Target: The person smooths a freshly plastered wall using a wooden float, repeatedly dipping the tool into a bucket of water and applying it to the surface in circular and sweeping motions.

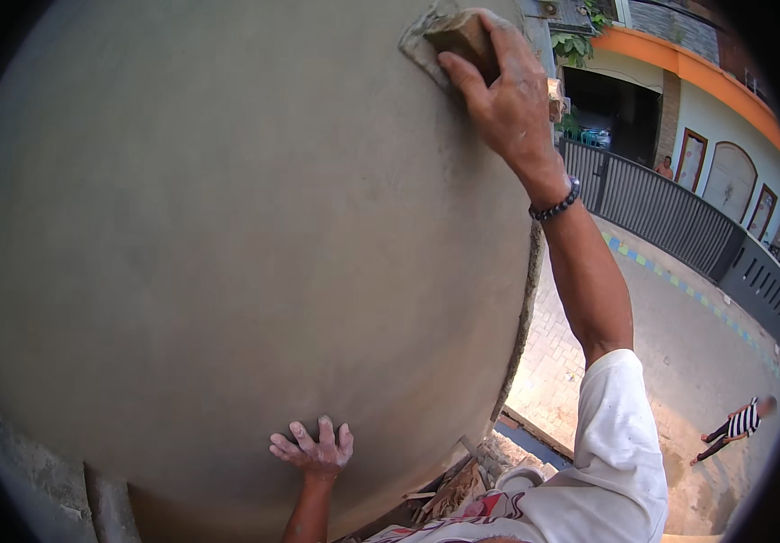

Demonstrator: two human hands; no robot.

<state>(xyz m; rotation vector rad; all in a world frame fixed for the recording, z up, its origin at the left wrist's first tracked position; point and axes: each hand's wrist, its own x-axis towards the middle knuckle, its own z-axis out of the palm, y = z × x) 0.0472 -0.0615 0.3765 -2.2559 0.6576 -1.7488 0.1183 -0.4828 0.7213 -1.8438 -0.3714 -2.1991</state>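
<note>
A broad grey plastered wall [227, 226] takes up most of the view. At its upper right edge my right hand [509, 95] grips a plastering float with a brown block-like handle [459, 41]. The float's flat, mortar-smeared base [419, 47] lies against the plaster, its far part hidden behind the handle and my fingers. Low on the wall, my left hand [319, 449] is spread with its fingers apart, holding nothing. Its fingertips are whitened and seem to rest on the plaster. A dark beaded bracelet [558, 201] circles my right wrist.
The wall's rough right edge [521, 339] drops toward a street [670, 299] far below. Rubble and wood scraps [458, 489] lie near a round pale container [521, 477]. A person in a striped top [743, 422] walks there. Beyond stand a dark gate [652, 213] and a house [716, 118].
</note>
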